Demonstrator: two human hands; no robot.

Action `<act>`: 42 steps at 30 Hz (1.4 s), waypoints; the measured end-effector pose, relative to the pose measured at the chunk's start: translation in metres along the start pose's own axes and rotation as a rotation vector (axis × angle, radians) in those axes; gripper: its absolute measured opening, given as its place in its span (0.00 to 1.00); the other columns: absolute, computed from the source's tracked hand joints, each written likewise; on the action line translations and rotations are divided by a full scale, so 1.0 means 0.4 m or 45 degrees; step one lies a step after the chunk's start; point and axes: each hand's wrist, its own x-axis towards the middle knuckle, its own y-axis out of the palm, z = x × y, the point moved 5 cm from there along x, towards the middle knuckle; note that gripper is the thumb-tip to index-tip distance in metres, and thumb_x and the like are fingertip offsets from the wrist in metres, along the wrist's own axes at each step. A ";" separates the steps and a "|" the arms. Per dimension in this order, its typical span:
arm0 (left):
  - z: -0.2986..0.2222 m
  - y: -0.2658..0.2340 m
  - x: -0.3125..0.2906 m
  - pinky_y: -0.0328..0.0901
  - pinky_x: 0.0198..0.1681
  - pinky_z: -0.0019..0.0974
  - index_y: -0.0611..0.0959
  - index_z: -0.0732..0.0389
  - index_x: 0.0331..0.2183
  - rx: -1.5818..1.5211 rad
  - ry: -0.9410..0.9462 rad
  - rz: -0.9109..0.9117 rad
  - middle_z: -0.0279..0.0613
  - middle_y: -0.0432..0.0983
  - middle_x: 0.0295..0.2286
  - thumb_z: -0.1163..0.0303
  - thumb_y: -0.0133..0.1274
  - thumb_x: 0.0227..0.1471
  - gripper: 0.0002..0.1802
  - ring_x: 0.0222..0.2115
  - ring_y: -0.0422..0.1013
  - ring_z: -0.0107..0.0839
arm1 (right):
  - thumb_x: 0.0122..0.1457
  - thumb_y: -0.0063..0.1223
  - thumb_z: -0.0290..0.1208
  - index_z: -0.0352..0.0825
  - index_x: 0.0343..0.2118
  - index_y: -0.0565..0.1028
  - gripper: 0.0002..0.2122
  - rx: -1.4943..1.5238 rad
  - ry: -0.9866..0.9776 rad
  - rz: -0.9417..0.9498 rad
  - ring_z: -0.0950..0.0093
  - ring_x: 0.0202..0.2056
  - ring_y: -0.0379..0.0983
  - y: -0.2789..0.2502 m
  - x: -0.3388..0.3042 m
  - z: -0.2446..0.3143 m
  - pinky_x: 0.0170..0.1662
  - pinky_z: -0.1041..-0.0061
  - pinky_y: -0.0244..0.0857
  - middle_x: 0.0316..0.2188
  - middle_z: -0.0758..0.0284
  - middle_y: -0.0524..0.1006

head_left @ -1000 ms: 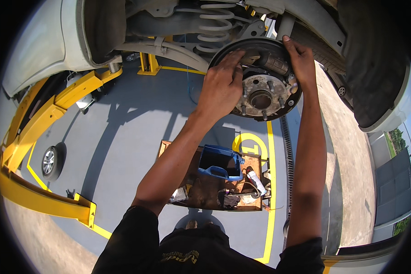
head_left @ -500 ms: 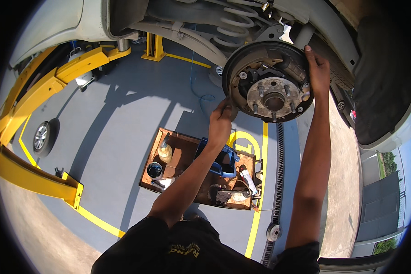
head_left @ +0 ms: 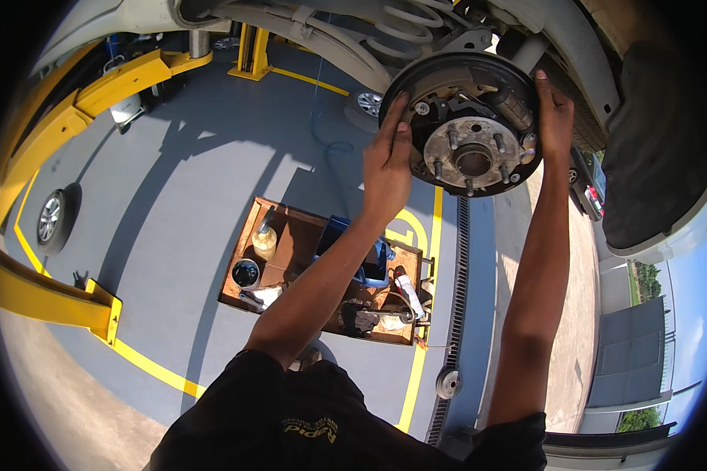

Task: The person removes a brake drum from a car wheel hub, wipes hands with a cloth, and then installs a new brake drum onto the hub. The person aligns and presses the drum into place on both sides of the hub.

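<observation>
Gripping the brake assembly (head_left: 465,129) from both sides, overhead on the raised car.

Left hand (head_left: 388,163) lies open and flat against the backing plate's left rim, fingers (head_left: 399,118) pointing up; right hand (head_left: 555,118) curls around the right rim, closed on its edge. The wheel hub (head_left: 473,155) with its studs sits between the 2 hands, facing down toward the camera, its axle line running roughly up and away from the person. Both hands are about equally near. Far below, a wooden tool tray (head_left: 287,235) rests on the grey floor.
</observation>
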 end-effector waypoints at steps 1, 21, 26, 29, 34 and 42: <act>-0.010 -0.003 -0.014 0.67 0.48 0.37 0.66 0.68 0.71 0.047 0.115 0.020 0.51 0.83 0.43 0.55 0.40 0.76 0.33 0.38 0.73 0.32 | 0.67 0.59 0.61 0.25 0.48 0.86 0.33 0.004 0.002 0.007 0.73 0.37 0.81 0.000 -0.002 -0.003 0.50 0.72 0.72 0.35 0.58 0.87; -0.376 0.136 0.118 0.67 0.62 0.45 0.82 0.59 0.60 0.823 0.587 0.329 0.59 0.82 0.52 0.55 0.47 0.72 0.25 0.56 0.77 0.51 | 0.65 0.57 0.64 0.35 0.46 0.88 0.31 0.150 -0.116 0.035 0.63 0.39 0.86 0.009 0.006 -0.038 0.48 0.65 0.76 0.33 0.57 0.88; -0.368 0.154 0.138 0.68 0.60 0.43 0.82 0.57 0.60 1.009 0.369 0.296 0.55 0.84 0.51 0.54 0.46 0.74 0.25 0.55 0.79 0.48 | 0.65 0.55 0.66 0.38 0.45 0.89 0.31 0.146 -0.154 0.009 0.58 0.40 0.86 0.010 -0.001 -0.043 0.47 0.61 0.76 0.33 0.56 0.87; -0.348 0.142 0.125 0.67 0.62 0.45 0.82 0.60 0.59 0.910 0.502 0.304 0.57 0.82 0.53 0.58 0.46 0.73 0.23 0.55 0.77 0.55 | 0.65 0.54 0.66 0.39 0.44 0.89 0.31 0.102 -0.162 -0.038 0.56 0.40 0.86 0.007 -0.013 -0.046 0.48 0.59 0.76 0.32 0.57 0.87; -0.310 0.141 0.135 0.69 0.58 0.41 0.82 0.56 0.61 1.060 0.567 0.207 0.57 0.84 0.50 0.54 0.45 0.74 0.25 0.49 0.81 0.44 | 0.66 0.52 0.66 0.42 0.43 0.89 0.29 0.153 -0.217 -0.023 0.53 0.40 0.85 0.001 -0.024 -0.036 0.47 0.58 0.75 0.32 0.57 0.87; -0.300 0.136 0.160 0.70 0.53 0.39 0.82 0.60 0.61 1.014 0.540 0.204 0.56 0.86 0.41 0.51 0.45 0.74 0.28 0.44 0.81 0.38 | 0.68 0.49 0.66 0.39 0.39 0.89 0.31 0.191 -0.195 -0.028 0.51 0.38 0.84 -0.008 -0.012 -0.039 0.46 0.54 0.74 0.29 0.55 0.85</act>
